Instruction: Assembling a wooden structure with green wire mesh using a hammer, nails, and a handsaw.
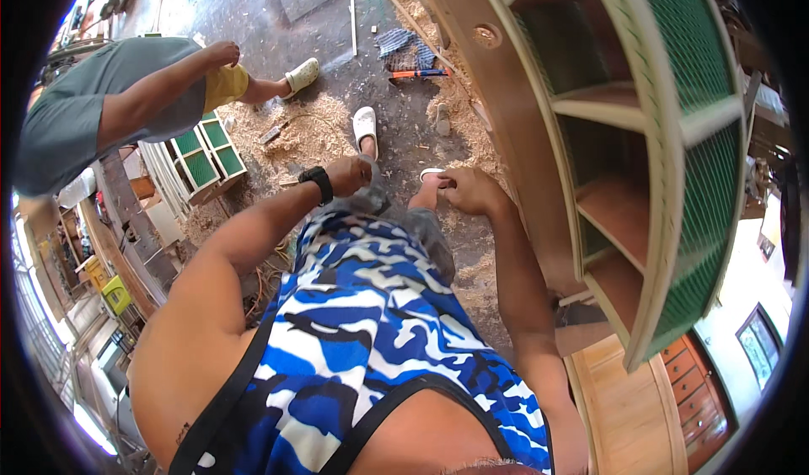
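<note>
My left hand (348,176), below a wrist with a black band (315,184), is closed with fingers curled, in front of my grey trouser leg. My right hand (470,190) is closed too, fingertips pinched near my right foot in the picture. What either hand holds, if anything, is too small or hidden to tell. Just right of my right hand stands a large wooden shelf unit (605,98) with cream edges, brown compartments and green mesh panels (699,214). My white clog (364,130) rests on the shaving-strewn floor.
A co-worker in grey (126,71) stands at upper left, beside a small green-panelled cabinet (202,163). A chisel-like tool (271,136), a crumpled blue cloth (396,44), an orange-handled tool (421,73) and a white strip (353,20) lie on the floor. Timber clutters the left; wooden furniture (624,399) stands lower right.
</note>
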A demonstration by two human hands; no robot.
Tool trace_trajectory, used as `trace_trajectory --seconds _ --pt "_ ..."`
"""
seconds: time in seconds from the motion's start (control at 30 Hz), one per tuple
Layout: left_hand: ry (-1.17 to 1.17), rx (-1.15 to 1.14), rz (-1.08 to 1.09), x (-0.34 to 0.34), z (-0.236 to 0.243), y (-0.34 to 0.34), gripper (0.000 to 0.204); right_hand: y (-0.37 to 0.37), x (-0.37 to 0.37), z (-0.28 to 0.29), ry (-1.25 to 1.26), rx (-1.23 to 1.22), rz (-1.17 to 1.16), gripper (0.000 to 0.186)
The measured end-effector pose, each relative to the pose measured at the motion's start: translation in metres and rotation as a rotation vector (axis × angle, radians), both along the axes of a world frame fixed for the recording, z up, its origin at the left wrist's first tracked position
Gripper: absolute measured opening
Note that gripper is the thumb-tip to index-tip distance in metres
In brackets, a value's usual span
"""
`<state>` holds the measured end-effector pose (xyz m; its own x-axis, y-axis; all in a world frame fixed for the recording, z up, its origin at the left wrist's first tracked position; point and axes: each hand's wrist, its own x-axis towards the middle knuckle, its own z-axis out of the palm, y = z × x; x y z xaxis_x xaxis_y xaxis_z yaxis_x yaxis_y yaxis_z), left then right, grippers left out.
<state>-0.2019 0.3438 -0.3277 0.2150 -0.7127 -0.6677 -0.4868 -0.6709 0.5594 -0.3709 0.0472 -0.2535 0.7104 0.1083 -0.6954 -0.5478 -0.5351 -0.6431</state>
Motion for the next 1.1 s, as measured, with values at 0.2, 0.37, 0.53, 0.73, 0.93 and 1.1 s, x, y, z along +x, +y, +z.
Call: trace_trajectory --seconds 0.2,0.37,0.53,0.73,0.93,1.1 --pt "0.091 0.122 0.181 0.037 -0.133 0.072 0.013 0.015 0.104 -0.286 0.111 -0.160 -0.091 0.043" --pt "-0.027 0.009 0.240 0.038 -0.211 0.120 0.012 0.022 0.157 -0.489 0.244 -0.366 -0.072 0.038" --pt "-0.087 -0.031 0.314 0.036 -0.227 0.136 0.010 0.009 0.242 -0.593 0.371 -0.561 0.335 0.036" --pt "-0.043 -0.031 0.490 0.056 -0.230 0.137 0.009 -0.011 0.285 -0.690 0.184 -0.773 0.354 0.041" --pt "-0.110 0.007 0.469 0.067 -0.230 0.139 0.010 -0.026 0.283 -0.749 0.113 -0.815 0.498 0.045" --pt "-0.097 -0.005 0.438 0.074 -0.228 0.137 0.014 -0.022 0.279 -0.783 -0.019 -0.893 0.414 0.042"
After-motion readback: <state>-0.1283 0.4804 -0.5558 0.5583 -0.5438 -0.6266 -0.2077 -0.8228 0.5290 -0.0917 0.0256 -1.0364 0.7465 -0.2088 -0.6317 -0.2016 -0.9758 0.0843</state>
